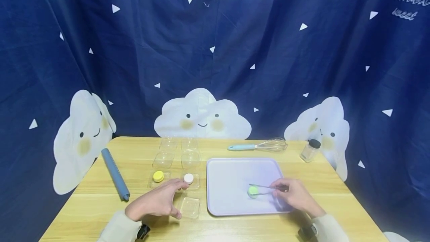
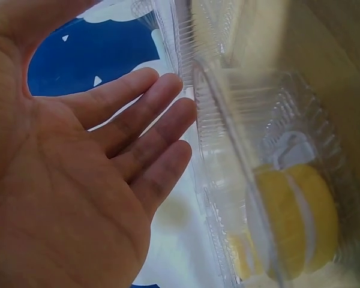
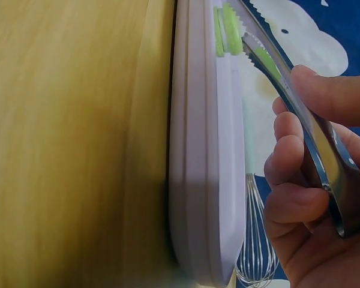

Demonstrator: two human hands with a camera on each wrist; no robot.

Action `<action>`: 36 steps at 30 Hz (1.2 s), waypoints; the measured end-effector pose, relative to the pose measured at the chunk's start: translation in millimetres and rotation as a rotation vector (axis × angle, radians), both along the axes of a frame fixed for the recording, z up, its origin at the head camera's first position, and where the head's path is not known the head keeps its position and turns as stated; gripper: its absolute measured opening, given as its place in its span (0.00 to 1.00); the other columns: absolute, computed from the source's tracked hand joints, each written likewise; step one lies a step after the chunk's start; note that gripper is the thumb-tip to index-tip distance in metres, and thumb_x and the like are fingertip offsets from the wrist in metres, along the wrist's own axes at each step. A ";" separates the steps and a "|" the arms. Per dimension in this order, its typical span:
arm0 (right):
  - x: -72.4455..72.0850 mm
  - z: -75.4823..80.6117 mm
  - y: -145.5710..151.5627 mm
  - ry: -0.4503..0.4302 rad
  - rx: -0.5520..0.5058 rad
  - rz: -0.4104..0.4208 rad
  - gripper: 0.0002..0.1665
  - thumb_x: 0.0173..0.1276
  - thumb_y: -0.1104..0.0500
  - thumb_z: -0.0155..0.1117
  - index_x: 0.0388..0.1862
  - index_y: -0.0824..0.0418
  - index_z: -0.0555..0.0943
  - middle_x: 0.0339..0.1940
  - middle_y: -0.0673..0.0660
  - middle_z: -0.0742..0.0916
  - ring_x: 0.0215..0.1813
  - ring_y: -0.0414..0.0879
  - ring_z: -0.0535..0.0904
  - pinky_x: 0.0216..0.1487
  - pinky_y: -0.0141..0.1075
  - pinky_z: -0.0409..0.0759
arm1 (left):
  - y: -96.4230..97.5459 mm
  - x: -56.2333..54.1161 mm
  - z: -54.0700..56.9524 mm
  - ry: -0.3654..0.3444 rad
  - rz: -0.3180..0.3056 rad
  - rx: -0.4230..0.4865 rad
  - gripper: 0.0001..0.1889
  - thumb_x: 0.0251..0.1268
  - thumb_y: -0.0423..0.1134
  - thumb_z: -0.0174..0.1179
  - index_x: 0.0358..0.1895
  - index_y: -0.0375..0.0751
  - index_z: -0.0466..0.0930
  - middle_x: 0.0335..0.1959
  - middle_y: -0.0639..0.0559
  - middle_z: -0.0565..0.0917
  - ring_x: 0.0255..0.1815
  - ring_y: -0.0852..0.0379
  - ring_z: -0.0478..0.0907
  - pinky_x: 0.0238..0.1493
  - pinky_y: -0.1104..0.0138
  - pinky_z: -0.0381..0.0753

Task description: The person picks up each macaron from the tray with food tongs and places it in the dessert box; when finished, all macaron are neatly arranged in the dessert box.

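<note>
Metal tongs (image 3: 312, 132) are gripped in my right hand (image 1: 295, 193), their arms apart over a green macaron (image 1: 253, 192) on the lilac tray (image 1: 228, 204). In the right wrist view, the toothed tips stand close to that macaron. My left hand (image 1: 161, 199) has its fingers extended and thumb spread, beside a small clear plastic box (image 1: 190, 207). Its fingertips reach near another clear box holding a white macaron (image 1: 188, 178). To the left, a yellow macaron (image 1: 158, 176) sits in its own clear box; the left wrist view shows this box (image 2: 318, 114) beyond the fingers.
Several clear boxes (image 1: 163, 158) stand behind the macarons. A blue stick-shaped thing (image 1: 115, 174) lies at the left. Along the back are a whisk (image 1: 242, 147) and a jar with a black lid (image 1: 309, 151). A dark blue curtain (image 1: 215, 62) hangs behind the table.
</note>
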State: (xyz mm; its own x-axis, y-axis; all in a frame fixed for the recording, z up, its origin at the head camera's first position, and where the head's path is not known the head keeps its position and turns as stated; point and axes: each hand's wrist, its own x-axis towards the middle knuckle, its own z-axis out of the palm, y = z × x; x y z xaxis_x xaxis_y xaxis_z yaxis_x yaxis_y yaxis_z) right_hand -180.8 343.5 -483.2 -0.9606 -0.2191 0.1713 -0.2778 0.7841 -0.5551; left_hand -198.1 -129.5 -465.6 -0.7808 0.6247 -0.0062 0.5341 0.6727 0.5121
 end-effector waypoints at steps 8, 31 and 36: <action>-1.3 -0.8 0.1 -0.012 0.023 0.017 0.12 0.59 0.55 0.75 0.43 0.48 0.88 0.42 0.47 0.92 0.45 0.44 0.87 0.52 0.43 0.87 | 1.1 0.5 -4.7 -0.024 0.014 0.003 0.47 0.36 0.45 0.81 0.66 0.36 0.74 0.71 0.38 0.74 0.72 0.36 0.70 0.73 0.38 0.69; -7.1 -9.5 1.9 -0.015 0.012 0.086 0.12 0.59 0.54 0.75 0.43 0.50 0.88 0.41 0.47 0.91 0.43 0.34 0.84 0.50 0.34 0.85 | -3.2 -1.7 -11.0 -0.023 0.057 0.028 0.42 0.38 0.46 0.82 0.62 0.36 0.77 0.67 0.38 0.77 0.70 0.35 0.72 0.72 0.39 0.70; -7.4 -11.8 0.7 -0.012 0.028 0.061 0.11 0.59 0.56 0.75 0.42 0.48 0.88 0.39 0.43 0.91 0.44 0.33 0.84 0.51 0.34 0.84 | -4.3 -2.3 -10.8 -0.008 0.055 0.028 0.41 0.39 0.47 0.81 0.61 0.36 0.78 0.64 0.43 0.79 0.67 0.38 0.75 0.70 0.41 0.73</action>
State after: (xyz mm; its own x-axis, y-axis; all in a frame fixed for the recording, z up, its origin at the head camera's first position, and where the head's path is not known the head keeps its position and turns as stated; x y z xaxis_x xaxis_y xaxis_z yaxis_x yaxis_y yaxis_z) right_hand -188.2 344.2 -494.9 -0.9472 -0.2815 0.1532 -0.3190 0.7811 -0.5367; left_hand -200.4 -133.8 -476.4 -0.8143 0.5805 0.0038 0.4921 0.6867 0.5350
